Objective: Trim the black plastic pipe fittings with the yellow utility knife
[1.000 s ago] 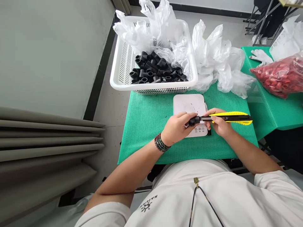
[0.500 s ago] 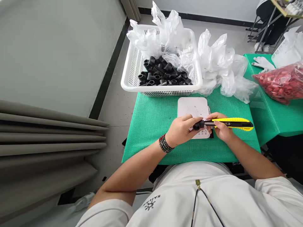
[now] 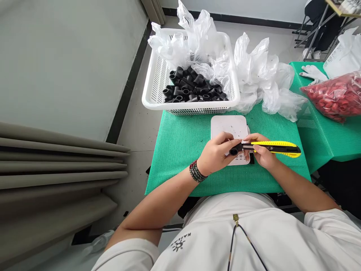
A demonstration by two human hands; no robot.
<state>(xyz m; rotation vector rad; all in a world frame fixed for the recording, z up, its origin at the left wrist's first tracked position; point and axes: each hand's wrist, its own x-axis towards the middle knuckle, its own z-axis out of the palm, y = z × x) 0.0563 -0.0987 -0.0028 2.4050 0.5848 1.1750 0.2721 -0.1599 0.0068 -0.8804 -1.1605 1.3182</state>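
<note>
My left hand (image 3: 217, 151) is closed round a black pipe fitting (image 3: 234, 150), its round opening tipped toward me. A yellow and black utility knife (image 3: 278, 148) lies in my right hand (image 3: 263, 152), fingers wrapped about its front end. The blade end points left and meets the fitting; the exact contact is too small to make out. Both hands are over a white digital scale (image 3: 229, 126), whose flat top is dotted with small black shavings. My fingers and the fitting cover part of its button panel.
A white plastic basket (image 3: 153, 84) holds several black fittings (image 3: 194, 86) and clear plastic bags (image 3: 194, 37). More clear bags (image 3: 262, 71) lie right of it on the green-covered table (image 3: 180, 150). Farther right are a white glove (image 3: 313, 73) and a bag of red parts (image 3: 335, 96).
Both hands keep almost the same pose, with the knife still against the fitting. The knife has shifted very slightly left; the whole view has moved a little too.
</note>
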